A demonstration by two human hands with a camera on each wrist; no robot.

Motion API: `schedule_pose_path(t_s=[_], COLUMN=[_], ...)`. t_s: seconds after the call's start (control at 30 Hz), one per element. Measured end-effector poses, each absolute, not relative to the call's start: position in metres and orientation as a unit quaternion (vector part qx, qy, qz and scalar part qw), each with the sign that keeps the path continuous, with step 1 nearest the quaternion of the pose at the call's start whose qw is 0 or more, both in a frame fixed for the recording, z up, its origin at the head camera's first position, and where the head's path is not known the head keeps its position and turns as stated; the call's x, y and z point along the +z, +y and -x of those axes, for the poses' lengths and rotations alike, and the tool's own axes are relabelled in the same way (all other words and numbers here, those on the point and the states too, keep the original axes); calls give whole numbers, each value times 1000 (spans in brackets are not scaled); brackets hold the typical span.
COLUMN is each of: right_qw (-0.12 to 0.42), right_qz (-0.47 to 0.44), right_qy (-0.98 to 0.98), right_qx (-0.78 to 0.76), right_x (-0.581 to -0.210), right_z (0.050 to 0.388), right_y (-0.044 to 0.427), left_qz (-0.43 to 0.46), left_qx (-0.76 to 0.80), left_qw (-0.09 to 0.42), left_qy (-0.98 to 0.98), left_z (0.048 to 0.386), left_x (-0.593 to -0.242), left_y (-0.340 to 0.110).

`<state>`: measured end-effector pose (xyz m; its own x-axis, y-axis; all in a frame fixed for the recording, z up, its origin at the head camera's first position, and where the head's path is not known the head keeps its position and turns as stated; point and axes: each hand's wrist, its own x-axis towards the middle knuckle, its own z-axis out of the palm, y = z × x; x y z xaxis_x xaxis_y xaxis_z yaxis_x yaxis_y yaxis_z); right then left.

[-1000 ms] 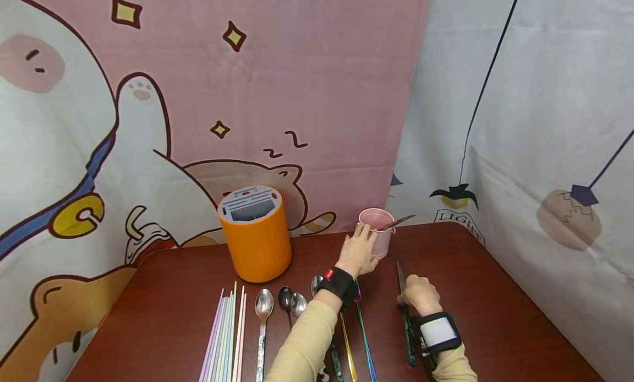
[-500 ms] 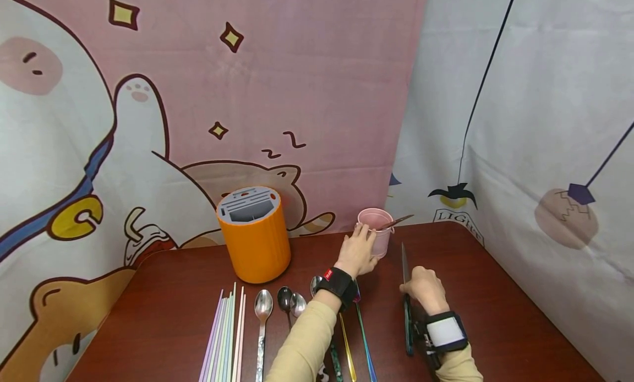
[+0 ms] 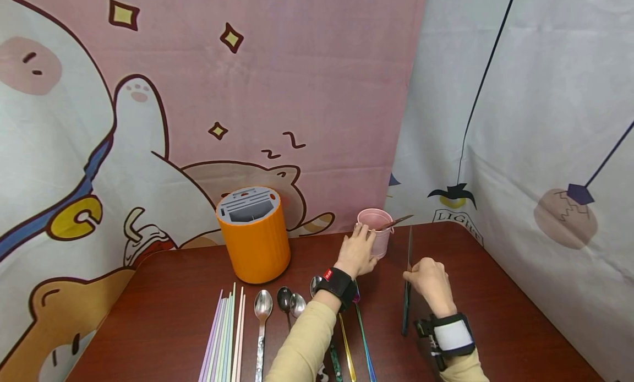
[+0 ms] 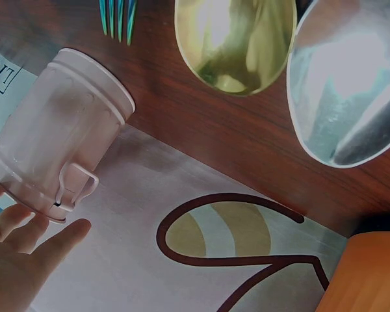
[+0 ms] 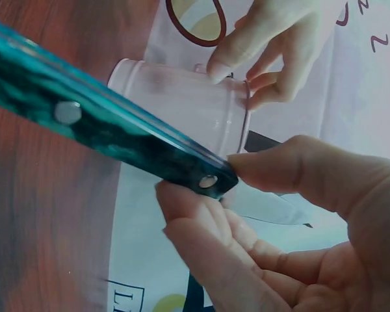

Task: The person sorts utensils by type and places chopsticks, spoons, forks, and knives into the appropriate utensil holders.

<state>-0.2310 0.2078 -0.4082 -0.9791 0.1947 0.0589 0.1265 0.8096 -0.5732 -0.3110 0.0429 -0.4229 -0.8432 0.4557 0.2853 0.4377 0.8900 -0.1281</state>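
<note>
My left hand [image 3: 358, 250] holds the pink bucket [image 3: 380, 245] by its rim, and in the right wrist view its fingertips lie on both sides of that rim. A slim brownish piece [image 3: 398, 222] sticks out of the bucket to the right. My right hand [image 3: 432, 283] pinches a knife [image 3: 406, 307] between thumb and fingers, where the handle meets the blade. In the right wrist view the marbled green handle [image 5: 117, 123] with its silver rivets is close to the camera, while the blade [image 5: 276, 209] is partly hidden behind the thumb.
A ribbed orange holder [image 3: 257, 250] with a slotted grey top stands at the back. Pastel straws or sticks [image 3: 218, 338] lie front left. Several spoons [image 3: 263, 305] lie beside them, some under the left arm. A rainbow-coloured fork [image 4: 119, 16] lies near the bucket.
My right hand has lifted the knife and moved it forward and slightly right, its blade now pointing more upright toward the back. The left hand has stayed at the bucket.
</note>
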Motion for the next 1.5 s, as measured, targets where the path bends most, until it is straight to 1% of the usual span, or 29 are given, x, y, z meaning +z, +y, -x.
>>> schedule_pose_path(t_s=[0.37, 0.7, 0.9, 1.1, 1.5], right_qw=[151, 176, 221, 251, 344], right_qz=[66, 75, 87, 90, 77], right_qy=[-931, -917, -902, -891, -846], right_qx=[326, 351, 362, 367, 399], right_x=[-404, -403, -404, -407, -408], right_z=[230, 231, 233, 234, 237], right_y=[207, 206, 205, 204, 200], left_qz=[235, 232, 231, 233, 234], left_qx=[27, 28, 32, 37, 29], left_qw=[164, 164, 160, 159, 160], left_qy=[-958, -958, -959, -959, -959], left_z=[311, 311, 312, 312, 311], left_x=[-424, -424, -424, -425, -425], left_y=[42, 43, 43, 43, 43])
